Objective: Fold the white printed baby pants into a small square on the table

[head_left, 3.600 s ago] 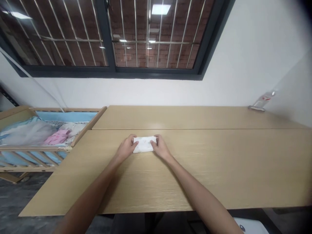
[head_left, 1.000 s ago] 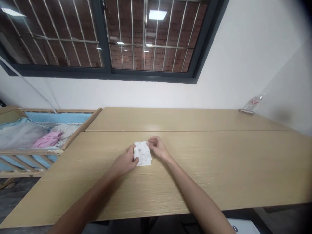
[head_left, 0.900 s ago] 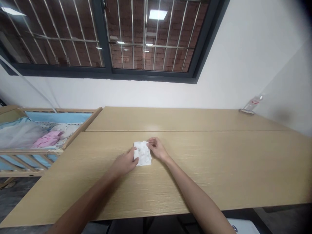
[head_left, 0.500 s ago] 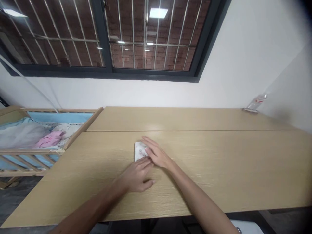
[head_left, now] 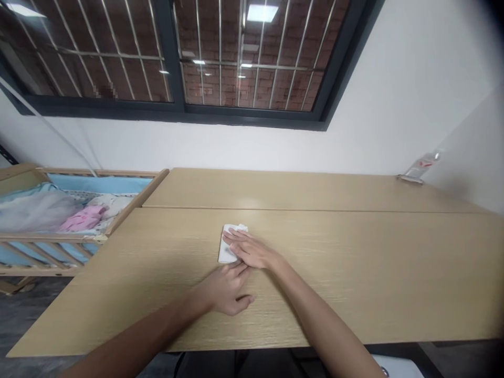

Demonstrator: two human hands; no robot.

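A small folded white cloth lies on the light wooden table, near its middle. My right hand rests flat on top of it with fingers stretched out, covering its right part. My left hand lies palm down on the bare table just in front of the cloth, fingers relaxed and apart, its fingertips close to the cloth's near edge. Neither hand holds anything.
A wooden baby cot with blue lining stands against the table's left end, holding pink clothes and pale bedding. A plastic bottle lies at the far right by the wall. A barred window runs above.
The cloth went from a wide fold held at both ends to a smaller fold. My right hand moved on top and pressed flat; my left hand drew back toward me onto the table.
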